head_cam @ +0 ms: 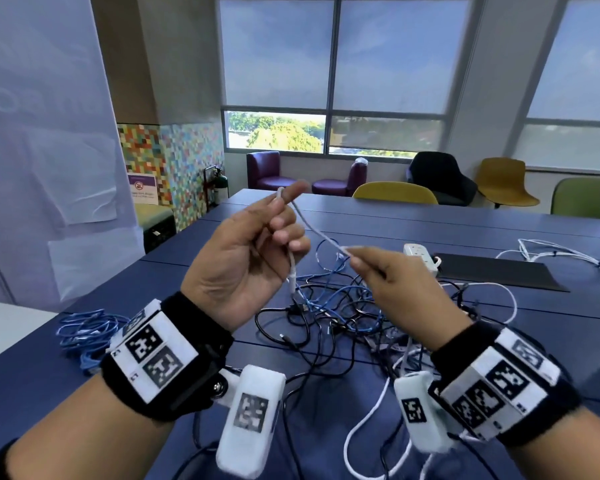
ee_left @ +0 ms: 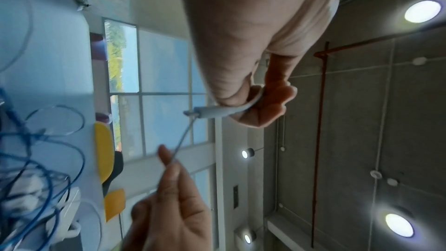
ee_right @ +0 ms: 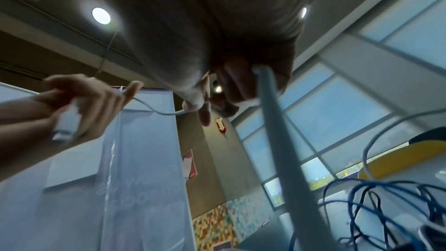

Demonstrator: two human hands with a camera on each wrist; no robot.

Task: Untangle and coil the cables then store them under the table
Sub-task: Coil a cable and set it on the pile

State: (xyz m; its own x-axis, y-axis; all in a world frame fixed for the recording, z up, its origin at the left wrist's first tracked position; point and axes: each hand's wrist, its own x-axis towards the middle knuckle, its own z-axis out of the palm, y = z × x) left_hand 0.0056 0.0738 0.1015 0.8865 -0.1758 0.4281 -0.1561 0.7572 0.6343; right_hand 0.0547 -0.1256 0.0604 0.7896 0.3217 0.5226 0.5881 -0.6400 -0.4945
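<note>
A white cable (head_cam: pixel 317 233) was pinched by the left hand (head_cam: pixel 246 251) and the right hand (head_cam: pixel 392 289), while the tangle (head_cam: pixel 343 317) on the tabletop (head_cam: pixel 499 327) was judged mostly unsorted, nothing stored.

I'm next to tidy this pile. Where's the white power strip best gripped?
Grip the white power strip across its narrow body, coming from above: it lies flat on the table beyond the tangled cables, and its long sides look clear.

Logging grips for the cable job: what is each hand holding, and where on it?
Both hold one white cable. The left hand grips near its connector end; the right hand pinches it further along.
</note>
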